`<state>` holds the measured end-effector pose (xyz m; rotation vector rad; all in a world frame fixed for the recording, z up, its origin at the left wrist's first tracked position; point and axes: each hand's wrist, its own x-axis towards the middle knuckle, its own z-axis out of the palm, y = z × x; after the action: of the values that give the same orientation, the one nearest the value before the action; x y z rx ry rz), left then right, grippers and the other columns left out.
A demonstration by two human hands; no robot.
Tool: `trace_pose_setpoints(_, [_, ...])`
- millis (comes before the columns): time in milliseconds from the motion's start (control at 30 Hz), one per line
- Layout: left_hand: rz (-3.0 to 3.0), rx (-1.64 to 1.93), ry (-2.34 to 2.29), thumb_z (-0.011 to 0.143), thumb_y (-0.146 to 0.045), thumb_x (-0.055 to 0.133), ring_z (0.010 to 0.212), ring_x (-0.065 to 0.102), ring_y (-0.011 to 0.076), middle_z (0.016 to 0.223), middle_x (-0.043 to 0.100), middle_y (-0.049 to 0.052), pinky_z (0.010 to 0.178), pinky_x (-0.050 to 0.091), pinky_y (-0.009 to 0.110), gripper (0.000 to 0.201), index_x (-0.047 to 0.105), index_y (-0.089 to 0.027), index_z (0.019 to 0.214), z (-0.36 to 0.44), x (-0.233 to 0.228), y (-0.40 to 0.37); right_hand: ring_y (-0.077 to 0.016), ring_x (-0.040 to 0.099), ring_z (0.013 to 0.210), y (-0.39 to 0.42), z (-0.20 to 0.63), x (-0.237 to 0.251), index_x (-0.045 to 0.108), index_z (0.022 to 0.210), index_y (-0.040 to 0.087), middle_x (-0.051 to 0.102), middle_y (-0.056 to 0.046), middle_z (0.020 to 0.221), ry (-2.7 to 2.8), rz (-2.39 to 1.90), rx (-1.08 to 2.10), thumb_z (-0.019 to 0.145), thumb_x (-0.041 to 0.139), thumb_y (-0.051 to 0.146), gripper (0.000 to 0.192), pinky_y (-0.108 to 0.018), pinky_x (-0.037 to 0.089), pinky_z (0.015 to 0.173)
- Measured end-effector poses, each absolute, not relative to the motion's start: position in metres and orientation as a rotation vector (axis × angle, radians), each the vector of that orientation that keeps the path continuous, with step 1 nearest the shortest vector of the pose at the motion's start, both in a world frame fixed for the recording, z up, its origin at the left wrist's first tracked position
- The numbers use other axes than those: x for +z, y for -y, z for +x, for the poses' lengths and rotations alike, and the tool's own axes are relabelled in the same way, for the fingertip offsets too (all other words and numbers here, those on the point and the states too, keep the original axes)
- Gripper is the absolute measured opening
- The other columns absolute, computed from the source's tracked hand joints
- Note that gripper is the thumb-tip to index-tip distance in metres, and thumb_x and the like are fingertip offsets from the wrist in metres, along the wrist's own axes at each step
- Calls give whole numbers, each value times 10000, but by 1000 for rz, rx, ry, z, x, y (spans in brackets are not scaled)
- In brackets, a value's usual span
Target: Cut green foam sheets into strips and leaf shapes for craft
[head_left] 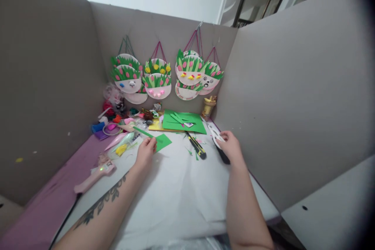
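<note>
My left hand (145, 151) pinches the edge of a green paper piece (161, 141) that lies on the white table cover (175, 195); a narrow green strip (143, 131) sticks out past the fingers. My right hand (230, 145) rests on scissors (218, 140) with white handles near the right wall, its fingers closed over them. Between the hands lies a yellow and black utility knife (195, 145).
Green paper sheets (184, 122) lie at the back by a small cup (208, 107). A pink glue gun (95, 174) and a heap of craft bits (117, 125) sit at left. Paper-plate flower crafts (158, 80) hang on the grey cardboard walls around the table.
</note>
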<state>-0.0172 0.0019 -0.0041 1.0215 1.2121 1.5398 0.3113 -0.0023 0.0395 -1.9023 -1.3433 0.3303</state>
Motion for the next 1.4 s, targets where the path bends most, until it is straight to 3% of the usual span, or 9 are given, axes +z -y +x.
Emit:
trace_pose_setpoints(100, [899, 1551, -1162, 608, -552, 682, 595, 518, 99, 678, 569, -19, 572, 428, 229, 432, 503, -173, 715, -17, 2, -1, -182, 593, 655, -4, 277, 28, 550, 942, 160, 642, -63, 771, 1209, -1386, 813, 674, 641, 422, 386, -277, 454, 589])
trace_pose_setpoints(233, [777, 1617, -1072, 554, -449, 764, 724, 595, 129, 767, 610, 15, 693, 480, 261, 418, 532, -156, 741, -18, 14, 3, -116, 514, 535, 1, 219, 11, 553, 737, 159, 572, -22, 651, 1326, -1115, 1341, 634, 678, 486, 365, -246, 424, 518])
trace_pose_setpoints(433, [824, 1664, -1052, 564, -352, 769, 734, 616, 152, 760, 627, 23, 682, 485, 269, 371, 567, -154, 804, -20, 22, 5, -89, 498, 565, 18, 174, -2, 550, 784, 171, 559, 3, 700, 1652, -1031, 1706, 605, 699, 273, 254, -213, 404, 519])
trace_pose_setpoints(567, [908, 1745, -1093, 584, -327, 760, 671, 596, 129, 702, 602, -10, 640, 465, 245, 355, 533, -164, 803, -23, 21, 5, -80, 475, 554, 23, 167, -1, 507, 756, 183, 510, 42, 657, 1752, -1002, 1758, 552, 646, 176, 247, -211, 405, 535])
trace_pose_setpoints(867, [861, 1799, -1054, 580, -245, 739, 626, 552, 94, 669, 547, -52, 657, 475, 252, 325, 477, -174, 757, -23, 24, 6, -82, 481, 514, 25, 166, 1, 490, 742, 174, 490, 53, 595, 1803, -1035, 1755, 517, 538, 185, 231, -220, 406, 521])
trace_pose_setpoints(1400, [938, 1781, -1167, 595, -240, 698, 592, 521, 92, 656, 529, -55, 614, 450, 241, 275, 489, -176, 762, -26, 17, 3, -90, 502, 507, 24, 165, -1, 505, 741, 169, 496, 48, 586, 1763, -1061, 1819, 504, 524, 167, 238, -209, 394, 492])
